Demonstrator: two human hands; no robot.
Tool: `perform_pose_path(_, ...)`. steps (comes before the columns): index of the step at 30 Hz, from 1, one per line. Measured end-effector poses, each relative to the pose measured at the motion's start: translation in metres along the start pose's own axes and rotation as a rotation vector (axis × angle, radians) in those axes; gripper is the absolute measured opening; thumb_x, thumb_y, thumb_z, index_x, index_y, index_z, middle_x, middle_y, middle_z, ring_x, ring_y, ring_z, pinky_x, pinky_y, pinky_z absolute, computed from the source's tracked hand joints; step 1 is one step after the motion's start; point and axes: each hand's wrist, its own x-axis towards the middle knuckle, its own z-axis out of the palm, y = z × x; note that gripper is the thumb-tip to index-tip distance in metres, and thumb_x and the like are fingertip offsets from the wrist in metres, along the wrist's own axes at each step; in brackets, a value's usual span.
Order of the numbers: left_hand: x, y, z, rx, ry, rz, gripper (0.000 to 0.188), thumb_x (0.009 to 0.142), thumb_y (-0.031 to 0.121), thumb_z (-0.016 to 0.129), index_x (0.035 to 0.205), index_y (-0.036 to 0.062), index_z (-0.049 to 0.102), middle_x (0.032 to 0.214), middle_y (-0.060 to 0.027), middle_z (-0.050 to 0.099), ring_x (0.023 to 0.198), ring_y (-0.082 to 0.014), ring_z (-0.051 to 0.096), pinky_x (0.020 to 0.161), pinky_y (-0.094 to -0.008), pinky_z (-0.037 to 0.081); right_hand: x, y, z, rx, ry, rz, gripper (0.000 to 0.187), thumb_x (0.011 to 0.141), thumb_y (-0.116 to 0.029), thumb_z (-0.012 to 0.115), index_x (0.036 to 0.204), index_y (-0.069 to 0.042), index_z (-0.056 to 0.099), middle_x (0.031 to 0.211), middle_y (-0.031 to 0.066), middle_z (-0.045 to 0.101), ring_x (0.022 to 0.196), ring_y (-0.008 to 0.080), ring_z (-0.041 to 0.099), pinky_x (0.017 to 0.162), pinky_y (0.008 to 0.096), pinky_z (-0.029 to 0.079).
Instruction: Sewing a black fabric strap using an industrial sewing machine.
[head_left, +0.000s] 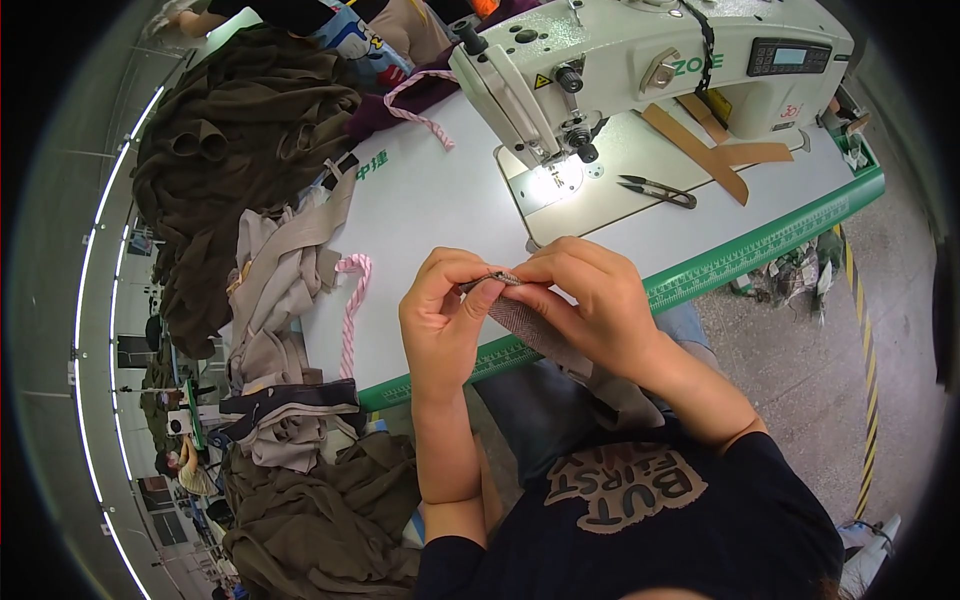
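Over the near edge of the white surface (420, 215), just short of its green ruled border (715, 270), I am working a grey-brown fabric strip (535, 325) by touch. My left grip (440, 315) is pinching its upper end between thumb and fingers; my right grip (595, 305) is pinching the same end, close against the left. Both are closing on cloth, the fingertips nearly meeting. The strip's loose length is trailing beneath my right grip toward my lap.

Progress, as I am judging it: the end is being handled, perhaps aligned or folded; fingers are hiding whether any stitching is done there. Nothing of the strip is lying under the lit presser foot (556, 178) of the sewing machine (640, 50), so any sewing of this end is presumably waiting. Snips (658, 192) are resting unused beside it. Leftward, beige cloth pieces (275, 270) are lying bunched; whether they are finished or pending, I am not able to tell.
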Motion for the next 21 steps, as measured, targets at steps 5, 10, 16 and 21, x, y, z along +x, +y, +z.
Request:
perform_pose_path(5,0.000,0.000,0.003,0.070,0.019,0.018,0.008,0.090,0.001,0.072,0.096,-0.0018,0.067,0.094,-0.0048,0.062,0.085,-0.0117,0.057,0.077,-0.0247,0.046,-0.002,0.001,-0.001,0.054,-0.005,0.036,0.018,0.077,-0.001,0.079,0.092,0.000,0.069,0.083,0.0111,0.067,0.073,0.0260,0.067,0.065,0.0330,0.053)
perform_pose_path(10,-0.001,-0.008,0.005,-0.031,0.003,-0.031,0.007,0.091,0.002,0.071,0.096,-0.0017,0.067,0.094,-0.0047,0.063,0.085,-0.0117,0.057,0.078,-0.0248,0.046,-0.009,0.004,-0.002,0.158,-0.042,0.202,0.015,0.083,-0.004,0.077,0.094,0.001,0.069,0.083,0.0108,0.068,0.073,0.0218,0.067,0.065,0.0310,0.053)
perform_pose_path(16,0.000,-0.033,0.015,0.021,-0.030,-0.178,0.006,0.093,0.003,0.070,0.096,-0.0015,0.067,0.095,-0.0038,0.063,0.088,-0.0112,0.058,0.083,-0.0252,0.047,-0.026,0.016,-0.002,0.276,-0.057,0.589,0.013,0.087,-0.007,0.076,0.093,0.003,0.069,0.082,0.0110,0.069,0.072,0.0178,0.066,0.066,0.0291,0.052)
perform_pose_path(21,0.006,-0.033,0.030,0.100,0.018,-0.134,0.008,0.090,0.005,0.073,0.094,0.0005,0.067,0.097,-0.0035,0.063,0.093,-0.0142,0.059,0.086,-0.0274,0.047,-0.028,0.026,-0.007,0.146,-0.021,0.537,0.014,0.085,-0.007,0.077,0.093,0.002,0.069,0.080,0.0111,0.069,0.066,0.0171,0.065,0.062,0.0285,0.052)
